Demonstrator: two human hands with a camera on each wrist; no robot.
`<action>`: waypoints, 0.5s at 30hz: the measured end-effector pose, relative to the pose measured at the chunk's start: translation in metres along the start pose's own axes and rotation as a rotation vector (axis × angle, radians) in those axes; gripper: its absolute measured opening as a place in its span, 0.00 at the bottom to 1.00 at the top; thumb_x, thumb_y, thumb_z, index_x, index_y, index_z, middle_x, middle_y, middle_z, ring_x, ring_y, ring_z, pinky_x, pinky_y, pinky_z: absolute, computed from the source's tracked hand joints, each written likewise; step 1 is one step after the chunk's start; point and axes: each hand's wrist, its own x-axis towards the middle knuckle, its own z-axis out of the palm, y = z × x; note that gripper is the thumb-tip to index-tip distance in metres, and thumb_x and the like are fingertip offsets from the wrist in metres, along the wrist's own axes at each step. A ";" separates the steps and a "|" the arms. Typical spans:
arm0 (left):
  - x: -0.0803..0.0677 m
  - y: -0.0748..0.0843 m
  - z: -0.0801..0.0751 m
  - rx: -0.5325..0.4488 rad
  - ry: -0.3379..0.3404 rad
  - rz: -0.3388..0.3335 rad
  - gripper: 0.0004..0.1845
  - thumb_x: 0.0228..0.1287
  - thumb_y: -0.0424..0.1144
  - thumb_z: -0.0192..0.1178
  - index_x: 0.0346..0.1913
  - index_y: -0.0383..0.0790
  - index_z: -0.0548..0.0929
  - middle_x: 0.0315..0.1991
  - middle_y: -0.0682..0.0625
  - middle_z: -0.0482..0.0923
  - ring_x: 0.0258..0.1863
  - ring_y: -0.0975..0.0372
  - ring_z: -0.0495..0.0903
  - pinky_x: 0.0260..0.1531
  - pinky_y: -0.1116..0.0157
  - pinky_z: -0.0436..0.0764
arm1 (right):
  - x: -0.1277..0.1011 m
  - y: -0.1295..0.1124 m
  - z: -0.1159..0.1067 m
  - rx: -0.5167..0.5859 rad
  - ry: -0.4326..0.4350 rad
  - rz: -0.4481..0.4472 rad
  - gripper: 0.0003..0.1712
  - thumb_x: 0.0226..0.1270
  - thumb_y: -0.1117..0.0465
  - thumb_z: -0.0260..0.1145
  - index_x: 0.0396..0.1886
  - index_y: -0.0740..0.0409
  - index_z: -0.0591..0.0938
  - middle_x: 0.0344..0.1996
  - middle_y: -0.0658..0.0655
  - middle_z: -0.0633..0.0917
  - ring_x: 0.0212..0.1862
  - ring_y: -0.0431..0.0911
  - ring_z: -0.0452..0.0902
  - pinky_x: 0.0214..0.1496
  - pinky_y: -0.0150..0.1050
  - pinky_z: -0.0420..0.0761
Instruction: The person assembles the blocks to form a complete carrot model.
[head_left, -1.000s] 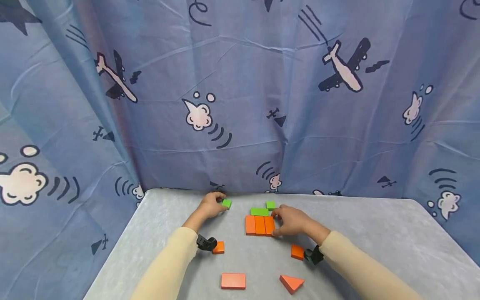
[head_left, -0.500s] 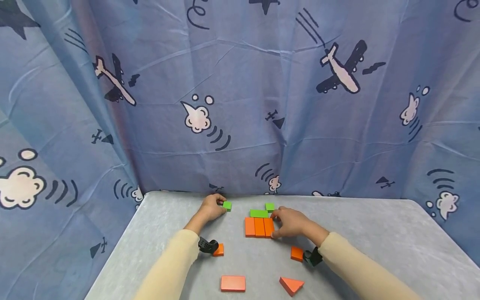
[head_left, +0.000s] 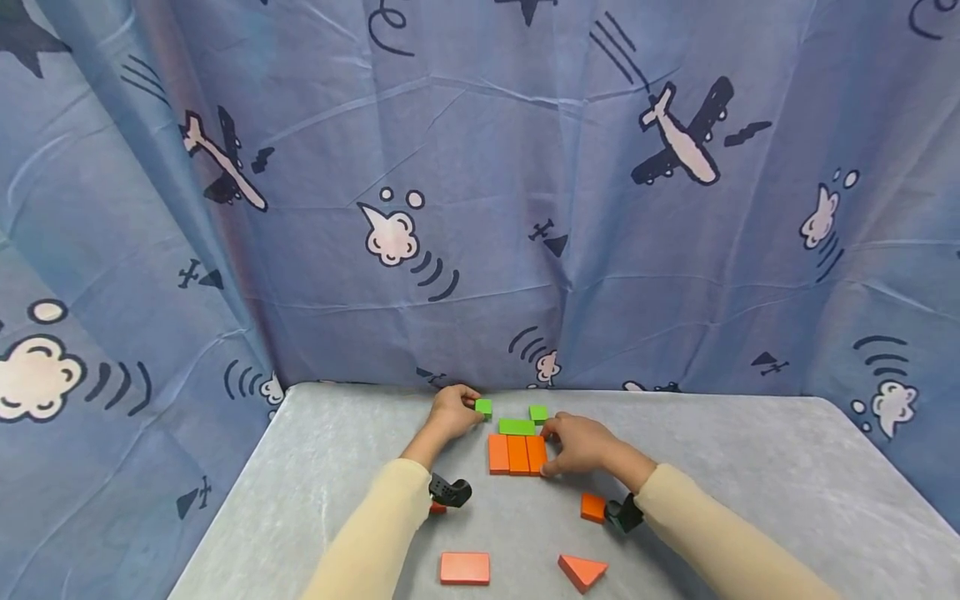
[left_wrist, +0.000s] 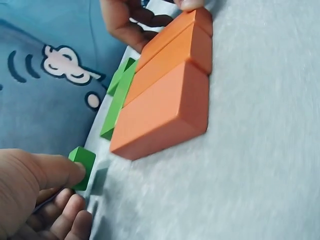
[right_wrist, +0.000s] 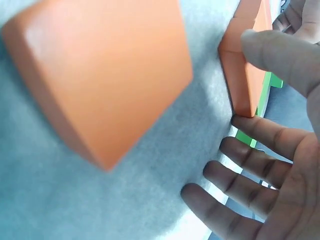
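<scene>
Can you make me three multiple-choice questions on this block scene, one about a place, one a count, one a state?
1. Where is the flat green block? A. behind the orange row B. by the triangle C. on the curtain
2. How many orange blocks form the row? A. two B. three C. five
3. What is the left hand doing? A. resting flat B. pinching a small green cube C. holding the triangle

Answers: 1 A, it lies along the row's far edge. 2 B, three sit side by side. 3 B, thumb and fingers grip it.

We see a small green cube [head_left: 483,407] pinched just off the cloth in our left fingertips, left of three orange slabs [head_left: 517,454] lying flat, side by side, at our right thumb.
</scene>
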 end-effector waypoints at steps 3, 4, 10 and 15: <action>0.001 0.003 0.005 0.002 0.017 -0.021 0.15 0.51 0.30 0.69 0.43 0.36 0.84 0.38 0.46 0.79 0.37 0.59 0.76 0.38 0.64 0.79 | 0.000 0.000 -0.001 0.004 0.002 -0.005 0.27 0.43 0.49 0.79 0.44 0.54 0.83 0.35 0.49 0.79 0.37 0.43 0.72 0.47 0.44 0.77; 0.002 0.003 0.006 0.004 0.022 -0.024 0.14 0.50 0.30 0.69 0.43 0.36 0.84 0.38 0.47 0.79 0.37 0.59 0.76 0.38 0.64 0.78 | 0.000 0.000 -0.001 0.005 0.003 -0.007 0.27 0.42 0.49 0.79 0.44 0.54 0.83 0.35 0.49 0.79 0.37 0.43 0.72 0.47 0.44 0.77; 0.001 0.003 0.012 0.009 0.029 -0.011 0.15 0.50 0.29 0.69 0.43 0.35 0.84 0.38 0.46 0.80 0.37 0.59 0.77 0.38 0.64 0.79 | 0.001 0.000 0.000 0.014 0.005 -0.003 0.28 0.41 0.48 0.80 0.43 0.53 0.83 0.35 0.48 0.79 0.38 0.43 0.72 0.48 0.44 0.76; 0.002 0.003 0.015 0.005 0.020 -0.006 0.15 0.50 0.30 0.69 0.43 0.35 0.83 0.39 0.46 0.81 0.38 0.59 0.77 0.40 0.62 0.79 | 0.001 0.000 -0.001 0.023 0.003 0.003 0.27 0.41 0.49 0.80 0.43 0.53 0.83 0.35 0.49 0.79 0.38 0.43 0.72 0.47 0.44 0.76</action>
